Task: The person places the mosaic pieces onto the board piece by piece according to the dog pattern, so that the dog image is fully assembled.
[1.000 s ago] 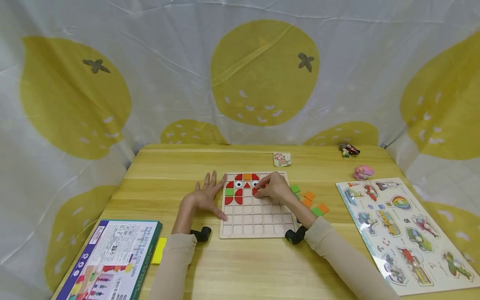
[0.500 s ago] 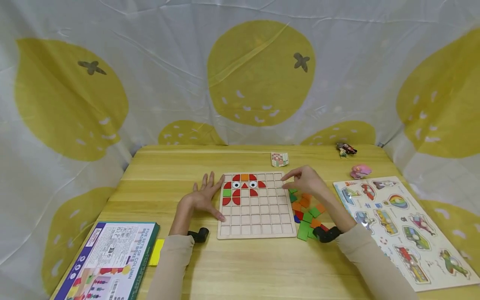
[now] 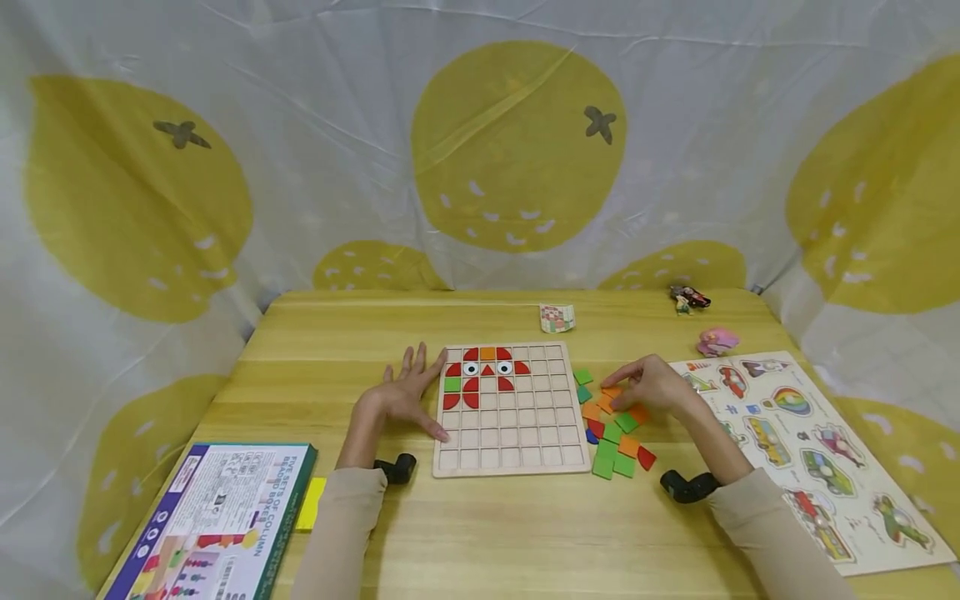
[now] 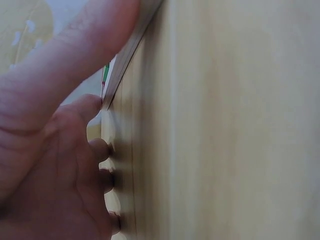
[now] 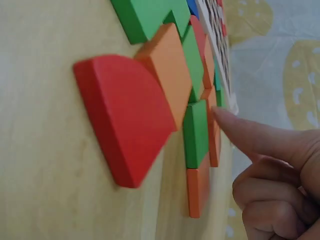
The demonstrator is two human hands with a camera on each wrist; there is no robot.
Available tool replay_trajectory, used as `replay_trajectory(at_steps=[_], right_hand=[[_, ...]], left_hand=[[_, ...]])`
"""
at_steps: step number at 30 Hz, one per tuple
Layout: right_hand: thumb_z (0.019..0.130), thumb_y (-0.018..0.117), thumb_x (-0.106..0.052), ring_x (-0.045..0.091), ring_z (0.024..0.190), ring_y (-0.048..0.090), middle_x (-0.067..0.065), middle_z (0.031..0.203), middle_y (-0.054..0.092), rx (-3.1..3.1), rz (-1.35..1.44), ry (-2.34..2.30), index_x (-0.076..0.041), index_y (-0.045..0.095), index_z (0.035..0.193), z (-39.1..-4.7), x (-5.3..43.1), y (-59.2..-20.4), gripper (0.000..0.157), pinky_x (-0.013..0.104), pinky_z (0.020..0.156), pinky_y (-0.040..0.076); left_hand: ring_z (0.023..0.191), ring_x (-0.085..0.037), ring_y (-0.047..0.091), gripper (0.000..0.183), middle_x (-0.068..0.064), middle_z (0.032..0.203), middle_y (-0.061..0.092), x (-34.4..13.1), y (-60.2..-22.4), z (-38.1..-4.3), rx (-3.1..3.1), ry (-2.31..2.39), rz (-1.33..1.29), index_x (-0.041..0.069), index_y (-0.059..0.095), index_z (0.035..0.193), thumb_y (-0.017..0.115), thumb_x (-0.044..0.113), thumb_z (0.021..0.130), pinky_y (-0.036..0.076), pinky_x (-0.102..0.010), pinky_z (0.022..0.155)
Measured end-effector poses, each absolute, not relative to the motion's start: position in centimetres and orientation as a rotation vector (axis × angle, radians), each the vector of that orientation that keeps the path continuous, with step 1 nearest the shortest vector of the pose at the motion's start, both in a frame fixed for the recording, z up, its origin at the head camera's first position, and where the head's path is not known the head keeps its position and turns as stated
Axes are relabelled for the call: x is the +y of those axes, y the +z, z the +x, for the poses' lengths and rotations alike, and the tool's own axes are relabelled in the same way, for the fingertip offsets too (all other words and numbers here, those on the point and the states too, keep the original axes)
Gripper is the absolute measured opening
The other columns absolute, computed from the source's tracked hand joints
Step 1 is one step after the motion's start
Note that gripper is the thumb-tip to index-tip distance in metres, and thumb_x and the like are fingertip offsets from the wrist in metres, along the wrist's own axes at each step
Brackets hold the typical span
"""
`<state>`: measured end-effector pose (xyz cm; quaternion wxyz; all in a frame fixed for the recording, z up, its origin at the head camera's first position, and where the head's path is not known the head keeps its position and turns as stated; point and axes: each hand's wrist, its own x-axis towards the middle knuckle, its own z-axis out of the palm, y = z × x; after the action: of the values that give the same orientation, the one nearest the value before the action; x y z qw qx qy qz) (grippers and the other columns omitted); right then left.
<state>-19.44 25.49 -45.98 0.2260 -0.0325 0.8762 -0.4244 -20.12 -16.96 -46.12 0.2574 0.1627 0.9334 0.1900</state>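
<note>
A square wooden grid board (image 3: 525, 425) lies on the table. In its upper left part sit red quarter-round tiles, two eye tiles, an orange tile (image 3: 487, 353) and a green tile (image 3: 452, 384). My left hand (image 3: 401, 396) is spread along the board's left side, thumb and forefinger at its edge; the left wrist view shows the thumb (image 4: 75, 65) close up. My right hand (image 3: 656, 387) hovers over the loose pile, thumb and forefinger apart beside an orange tile (image 3: 611, 392). In the right wrist view one fingertip meets or nearly meets an orange tile (image 5: 214, 135); contact is unclear.
Loose green tiles (image 3: 603, 458) and a red quarter-round tile (image 3: 646, 457) lie right of the board. A picture puzzle board (image 3: 817, 467) is farther right, a box (image 3: 225, 517) at lower left. Behind are a small pattern card (image 3: 557, 318) and a pink toy (image 3: 717, 342).
My right hand has left the grid and moved right to the loose tiles. A red tile shows below the right eye tile, where the fingers were. The left hand keeps its place.
</note>
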Motion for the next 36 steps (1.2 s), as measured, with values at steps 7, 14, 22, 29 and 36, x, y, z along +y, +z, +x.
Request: replay_trajectory(at_steps=[7,14,22,29,36], right_hand=[[0.075,0.081,-0.012,0.012,0.069,0.034,0.014,0.11,0.071,2.374,-0.21,-1.2,-0.005,0.075,0.104,-19.1,25.0,-46.5,0.031,0.024,0.058,0.028],[0.077,0.08,-0.009,0.008,0.053,0.029,0.016,0.096,0.071,2.316,-0.259,-1.264,0.001,0.073,0.105,-18.9,24.8,-46.7,0.031,0.021,0.049,0.025],[0.08,0.079,-0.014,0.011,0.05,0.028,-0.005,0.056,0.041,2.463,-0.13,-1.249,-0.007,0.074,0.108,-19.7,24.1,-46.5,0.029,0.025,0.047,0.023],[0.078,0.079,-0.011,0.012,0.049,0.027,-0.007,0.054,0.038,2.467,-0.163,-1.237,-0.005,0.073,0.109,-21.9,22.8,-46.8,0.032,0.024,0.049,0.027],[0.079,0.079,-0.015,0.012,0.047,0.024,-0.004,0.05,0.031,2.57,-0.232,-1.161,-0.003,0.073,0.1,-22.7,21.9,-46.5,0.024,0.026,0.05,0.027]], left_hand=[[0.146,-0.042,-0.024,0.139,-0.021,0.159,-0.023,-16.8,-45.9,-20.2,2.521,0.496,0.445,0.021,-0.006,0.156,0.086,0.057,0.058,-0.009,-0.071,0.111],[0.146,-0.042,-0.023,0.14,-0.021,0.159,-0.023,-16.9,-45.8,-20.3,2.521,0.5,0.434,0.021,-0.006,0.156,0.087,0.056,0.058,-0.009,-0.071,0.112],[0.146,-0.042,-0.024,0.139,-0.02,0.159,-0.024,-16.8,-45.7,-20.3,2.515,0.496,0.433,0.022,-0.006,0.156,0.086,0.056,0.058,-0.01,-0.07,0.112],[0.146,-0.042,-0.024,0.14,-0.021,0.159,-0.023,-16.8,-46.0,-20.2,2.51,0.506,0.426,0.021,-0.006,0.156,0.087,0.056,0.057,-0.01,-0.071,0.112],[0.146,-0.041,-0.024,0.139,-0.019,0.159,-0.023,-16.9,-46.1,-20.1,2.527,0.485,0.431,0.023,-0.006,0.156,0.086,0.058,0.057,-0.009,-0.07,0.112]])
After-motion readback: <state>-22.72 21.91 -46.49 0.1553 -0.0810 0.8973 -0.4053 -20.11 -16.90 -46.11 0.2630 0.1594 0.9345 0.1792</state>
